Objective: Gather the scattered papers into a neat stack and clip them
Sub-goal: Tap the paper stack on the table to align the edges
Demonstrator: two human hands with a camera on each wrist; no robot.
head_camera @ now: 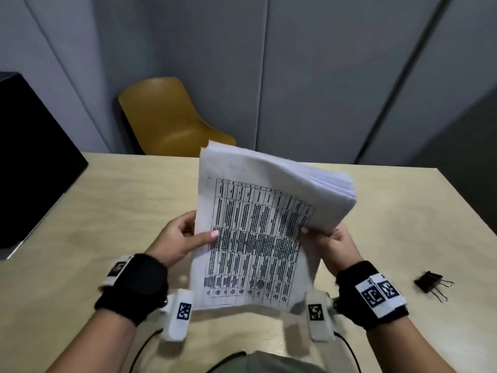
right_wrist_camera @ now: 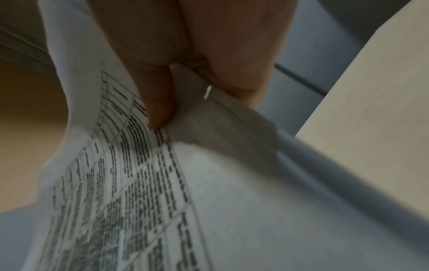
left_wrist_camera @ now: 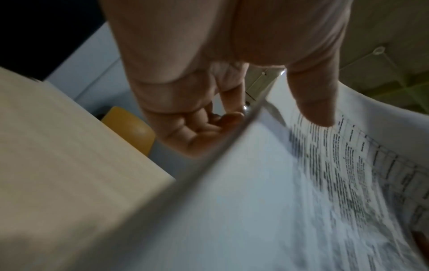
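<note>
A: Where are the papers (head_camera: pixel 258 232) right now?

B: Off the table (head_camera: pixel 107 200), held up in front of the person, all in one bundle. The left hand (head_camera: pixel 183 238) grips the left edge, thumb on the printed front sheet and fingers curled behind; the left wrist view shows that plainly. The right hand (head_camera: pixel 330 243) pinches the right edge the same way, thumb on the front, fingers behind.

A: Is it a neat stack yet?

B: I'd say not. The far end droops and fans out to the right, so the sheet edges are stepped there. The near end looks closer to square, though the bottom is partly hidden by the wrist cameras.

A: So what's the step?

B: Squaring up, I judge. Best done by loosening both grips a little, standing the bundle on one edge and tapping it on the table so the sheets slide level, then turning it and tapping a second edge. Too tight a grip would lock the stagger in; too loose and the sheets could splay.

A: And the clip?

B: The binder clip (head_camera: pixel 433 285) lies on the table to the right, well apart from the papers, untouched. Once the edges line up, one hand should keep the stack pinched near a corner while the other fetches it, or the alignment may slip.
</note>
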